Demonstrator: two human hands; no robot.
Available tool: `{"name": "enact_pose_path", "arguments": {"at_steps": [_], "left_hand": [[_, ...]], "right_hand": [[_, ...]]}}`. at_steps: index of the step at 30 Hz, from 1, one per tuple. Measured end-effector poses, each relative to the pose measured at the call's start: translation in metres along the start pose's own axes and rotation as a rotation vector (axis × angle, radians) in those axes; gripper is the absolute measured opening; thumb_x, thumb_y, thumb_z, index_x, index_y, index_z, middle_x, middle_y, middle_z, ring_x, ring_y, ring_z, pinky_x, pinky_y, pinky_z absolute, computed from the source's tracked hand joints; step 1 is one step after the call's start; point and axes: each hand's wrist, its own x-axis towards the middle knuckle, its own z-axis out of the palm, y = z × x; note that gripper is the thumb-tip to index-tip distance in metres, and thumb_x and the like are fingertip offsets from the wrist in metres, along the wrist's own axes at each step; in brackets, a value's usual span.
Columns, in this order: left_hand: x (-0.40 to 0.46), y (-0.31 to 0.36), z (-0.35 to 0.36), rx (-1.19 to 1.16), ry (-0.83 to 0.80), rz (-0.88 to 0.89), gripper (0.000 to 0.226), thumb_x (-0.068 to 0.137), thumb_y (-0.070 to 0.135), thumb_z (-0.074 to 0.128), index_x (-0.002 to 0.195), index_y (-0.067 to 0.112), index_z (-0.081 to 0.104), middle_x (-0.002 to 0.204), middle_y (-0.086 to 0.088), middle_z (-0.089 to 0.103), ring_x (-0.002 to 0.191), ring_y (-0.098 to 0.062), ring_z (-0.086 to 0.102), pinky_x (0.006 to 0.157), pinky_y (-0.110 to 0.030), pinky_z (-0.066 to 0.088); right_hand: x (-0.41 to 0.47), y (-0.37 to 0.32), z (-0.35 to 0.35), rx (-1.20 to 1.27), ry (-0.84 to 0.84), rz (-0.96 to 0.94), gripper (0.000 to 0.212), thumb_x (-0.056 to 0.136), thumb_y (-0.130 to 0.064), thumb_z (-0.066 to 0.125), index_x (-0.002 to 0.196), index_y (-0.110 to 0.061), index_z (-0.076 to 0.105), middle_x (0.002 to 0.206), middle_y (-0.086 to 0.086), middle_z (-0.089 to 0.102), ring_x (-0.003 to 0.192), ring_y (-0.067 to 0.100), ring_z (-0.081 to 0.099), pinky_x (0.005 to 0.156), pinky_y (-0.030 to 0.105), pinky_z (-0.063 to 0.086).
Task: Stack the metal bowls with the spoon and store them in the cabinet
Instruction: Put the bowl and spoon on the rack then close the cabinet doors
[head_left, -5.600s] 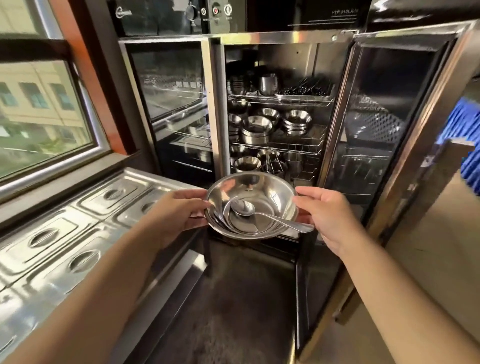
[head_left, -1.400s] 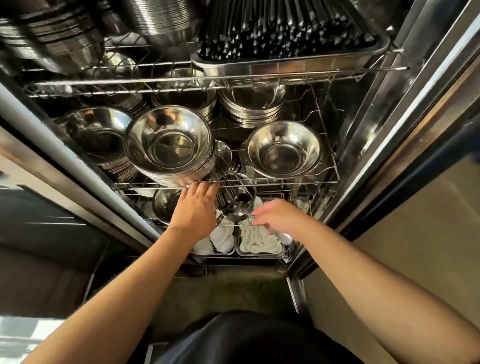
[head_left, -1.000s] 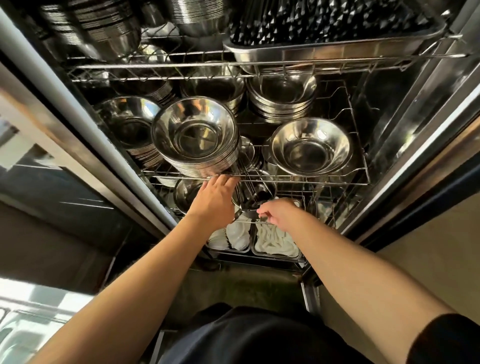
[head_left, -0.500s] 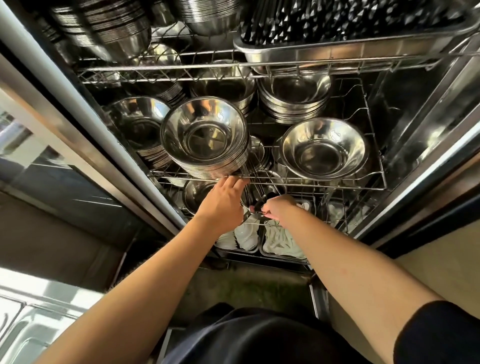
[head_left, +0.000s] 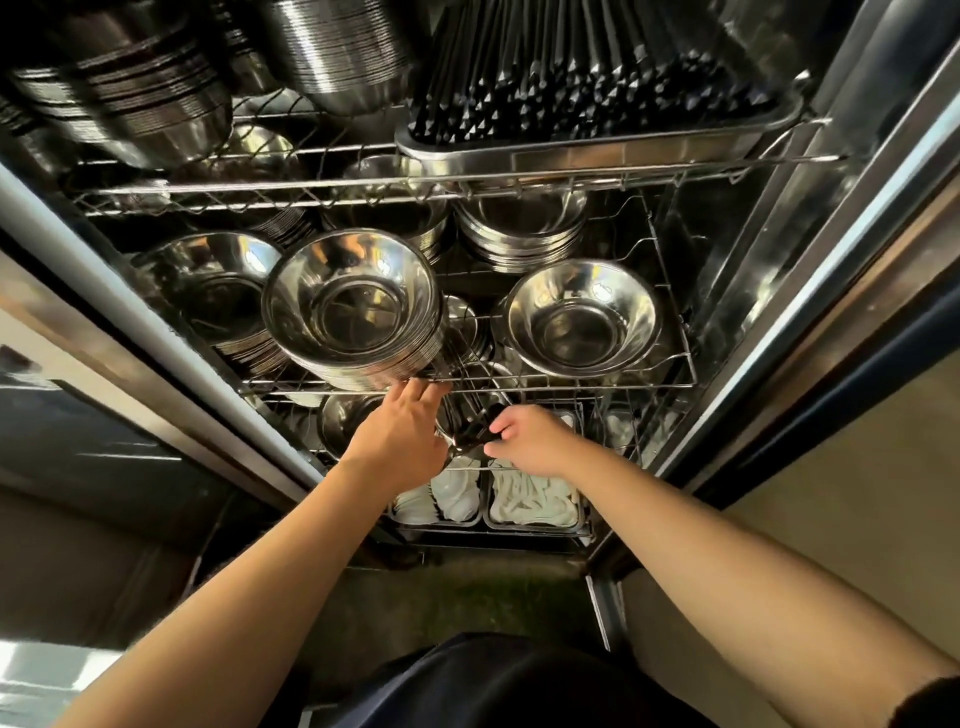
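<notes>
1. The left hand (head_left: 402, 434) and right hand (head_left: 530, 439) have pushed further under the middle wire rack (head_left: 571, 385) than a second ago, both curled around something dark and shiny.
2. Whether that is the bowls with the spoon I cannot tell; the hands hide it.
3. Nothing has been let go yet, so the storing looks nearly done inside the cabinet (head_left: 810, 291), below the tall bowl stack (head_left: 353, 312).

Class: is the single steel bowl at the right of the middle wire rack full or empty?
Empty. The single bowl shows its bare, shiny base, nothing inside.
</notes>
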Motion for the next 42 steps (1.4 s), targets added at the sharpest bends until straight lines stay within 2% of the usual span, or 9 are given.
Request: {"name": "enact_pose_path", "arguments": {"at_steps": [2, 7, 9, 12, 19, 24, 28, 36, 42], "left_hand": [[0.001, 0.001, -0.003, 0.032, -0.031, -0.008, 0.070, 0.091, 0.032, 0.055, 0.153, 0.020, 0.024, 0.152, -0.006, 0.037, 0.145, -0.030, 0.026, 0.108, -0.045, 0.043], [0.009, 0.012, -0.017, 0.095, -0.057, -0.009, 0.068, 0.088, 0.043, 0.060, 0.147, 0.017, 0.037, 0.146, -0.007, 0.045, 0.138, -0.031, 0.037, 0.098, -0.047, 0.050], [0.014, 0.023, -0.026, 0.060, -0.007, 0.029, 0.065, 0.089, 0.044, 0.061, 0.146, 0.018, 0.041, 0.143, -0.007, 0.049, 0.131, -0.031, 0.045, 0.094, -0.045, 0.051], [0.022, 0.040, -0.037, -0.007, 0.090, 0.103, 0.062, 0.090, 0.045, 0.060, 0.144, 0.019, 0.042, 0.138, -0.007, 0.054, 0.124, -0.029, 0.052, 0.090, -0.042, 0.052], [0.051, 0.070, -0.039, -0.065, 0.162, 0.225, 0.074, 0.090, 0.055, 0.056, 0.151, 0.021, 0.030, 0.150, -0.007, 0.041, 0.144, -0.030, 0.029, 0.110, -0.046, 0.038], [0.067, 0.077, -0.022, -0.017, 0.073, 0.184, 0.093, 0.088, 0.076, 0.034, 0.159, 0.022, 0.009, 0.167, -0.005, 0.009, 0.153, -0.024, -0.006, 0.121, -0.047, 0.017], [0.068, 0.076, -0.010, -0.048, 0.006, 0.180, 0.091, 0.089, 0.076, 0.028, 0.159, 0.022, 0.006, 0.168, -0.005, -0.006, 0.152, -0.022, -0.012, 0.122, -0.045, 0.008], [0.064, 0.063, -0.002, -0.047, 0.057, 0.184, 0.087, 0.094, 0.070, 0.028, 0.159, 0.019, 0.002, 0.168, -0.004, -0.005, 0.153, -0.022, -0.010, 0.121, -0.040, 0.005], [0.056, 0.049, 0.000, -0.077, 0.076, 0.155, 0.089, 0.094, 0.068, 0.031, 0.159, 0.016, 0.001, 0.168, -0.006, -0.002, 0.153, -0.023, -0.006, 0.124, -0.044, 0.013]], "right_hand": [[-0.021, -0.006, -0.017, -0.040, -0.003, -0.056, 0.036, 0.088, -0.039, 0.072, 0.120, -0.024, 0.064, 0.103, -0.008, 0.064, 0.075, 0.008, 0.065, 0.059, 0.022, 0.048], [-0.066, -0.021, -0.062, -0.177, 0.103, -0.208, 0.037, 0.091, -0.043, 0.065, 0.124, -0.026, 0.064, 0.109, -0.010, 0.069, 0.092, 0.002, 0.064, 0.077, 0.023, 0.052], [-0.076, -0.026, -0.080, -0.204, 0.195, -0.249, 0.035, 0.092, -0.042, 0.064, 0.123, -0.026, 0.065, 0.108, -0.011, 0.068, 0.089, -0.001, 0.064, 0.077, 0.021, 0.053], [-0.081, -0.030, -0.101, -0.267, 0.364, -0.274, 0.035, 0.093, -0.044, 0.064, 0.123, -0.027, 0.064, 0.113, -0.009, 0.067, 0.096, 0.004, 0.064, 0.085, 0.028, 0.054], [-0.069, -0.023, -0.122, -0.437, 0.628, -0.133, 0.063, 0.094, -0.053, 0.055, 0.145, -0.020, 0.040, 0.146, 0.006, 0.045, 0.137, 0.027, 0.034, 0.107, 0.045, 0.039], [-0.056, -0.015, -0.122, -0.404, 0.560, 0.062, 0.088, 0.094, -0.060, 0.052, 0.158, -0.013, 0.015, 0.166, 0.017, 0.006, 0.153, 0.033, 0.001, 0.119, 0.049, 0.021], [-0.053, -0.009, -0.116, -0.422, 0.472, 0.137, 0.098, 0.094, -0.065, 0.047, 0.159, -0.009, 0.001, 0.167, 0.017, -0.010, 0.153, 0.031, -0.010, 0.120, 0.050, 0.018], [-0.051, -0.007, -0.105, -0.471, 0.414, 0.117, 0.099, 0.093, -0.069, 0.044, 0.159, -0.010, -0.001, 0.165, 0.016, -0.019, 0.153, 0.030, -0.011, 0.117, 0.052, 0.023], [-0.049, -0.011, -0.094, -0.497, 0.392, 0.076, 0.099, 0.093, -0.070, 0.041, 0.159, -0.010, 0.001, 0.165, 0.017, -0.018, 0.153, 0.030, -0.011, 0.118, 0.052, 0.022]]}}
